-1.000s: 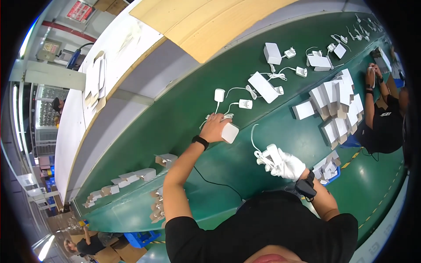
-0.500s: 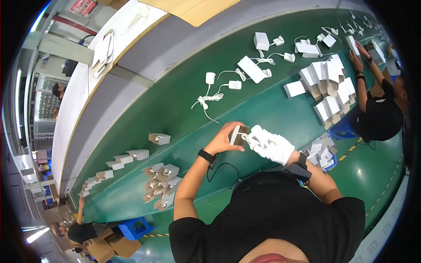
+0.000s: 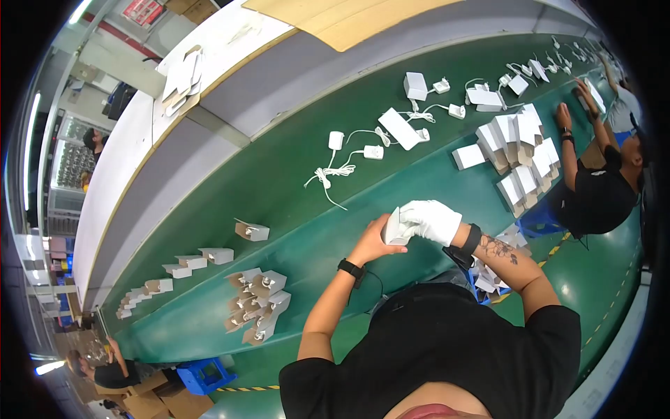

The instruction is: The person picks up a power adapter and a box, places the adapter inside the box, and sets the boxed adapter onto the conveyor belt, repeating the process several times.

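Observation:
A small white cardboard box (image 3: 393, 229) is upright in my left hand (image 3: 372, 244), whose thumb and fingers wrap round its near side. My right hand (image 3: 434, 221), in a white glove, has its bent fingers pressed at the box's top edge. Whatever those fingers hold is hidden by the glove and box wall. Beyond my hands, white power adapters (image 3: 373, 152) with bundled cables (image 3: 335, 171) lie on the green work surface. To my left stands a cluster of open boxes (image 3: 258, 302) with white pieces showing inside.
Open white boxes (image 3: 516, 160) are stacked at the right, near a co-worker (image 3: 604, 185). More boxes (image 3: 216, 256) line the far left of the bench. A blue crate (image 3: 481, 281) of boxes sits beside me. A blue stool (image 3: 202, 376) stands lower left; a shelf (image 3: 237, 66) runs behind.
My right hand has brought the white adapter and cable to the box, and both are now out of sight. The box is tipped more upright. The right co-worker's hands have shifted.

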`<state>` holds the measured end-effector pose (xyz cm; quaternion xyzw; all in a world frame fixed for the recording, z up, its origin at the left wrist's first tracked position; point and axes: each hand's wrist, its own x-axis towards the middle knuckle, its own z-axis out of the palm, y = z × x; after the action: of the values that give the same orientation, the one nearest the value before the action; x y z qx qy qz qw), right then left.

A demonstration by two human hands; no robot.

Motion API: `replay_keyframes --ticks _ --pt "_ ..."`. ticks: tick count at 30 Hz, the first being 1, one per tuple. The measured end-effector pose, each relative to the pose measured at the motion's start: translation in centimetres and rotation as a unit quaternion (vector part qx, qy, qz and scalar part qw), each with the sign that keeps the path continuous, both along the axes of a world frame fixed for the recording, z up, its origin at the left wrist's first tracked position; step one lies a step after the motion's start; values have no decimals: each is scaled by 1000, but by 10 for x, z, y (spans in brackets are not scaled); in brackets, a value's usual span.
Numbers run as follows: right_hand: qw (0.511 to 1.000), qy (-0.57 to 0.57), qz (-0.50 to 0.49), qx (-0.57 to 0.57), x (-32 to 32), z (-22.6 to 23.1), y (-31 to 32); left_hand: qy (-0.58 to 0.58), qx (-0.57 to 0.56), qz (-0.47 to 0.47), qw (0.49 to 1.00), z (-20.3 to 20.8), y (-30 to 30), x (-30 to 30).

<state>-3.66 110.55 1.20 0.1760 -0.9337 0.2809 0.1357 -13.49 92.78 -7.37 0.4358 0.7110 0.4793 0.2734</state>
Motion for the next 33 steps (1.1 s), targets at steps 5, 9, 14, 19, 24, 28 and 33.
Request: replay_keyframes --ticks 5,9,14,19,24,28,33 --pt "978 -203 40 21 -37 -41 -6 -88 103 26 990 -28 13 -9" --pt "991 -55 109 48 -92 -46 -14 -31 148 129 980 -33 -22 -51" --pt "960 -110 -256 -31 -219 -40 11 23 248 445 861 -31 -82 -131" --pt "820 -320 -379 -284 -341 -79 -41 -20 210 488 847 -86 -135 -171" --pt "848 -320 -399 -143 -359 -111 -42 39 115 673 730 -31 -104 -90" --pt "912 -281 -221 -202 -347 -134 -27 -235 266 559 749 -60 -88 -43" --pt "711 -273 87 -642 -219 -75 -51 -718 478 196 466 -46 -38 -44"
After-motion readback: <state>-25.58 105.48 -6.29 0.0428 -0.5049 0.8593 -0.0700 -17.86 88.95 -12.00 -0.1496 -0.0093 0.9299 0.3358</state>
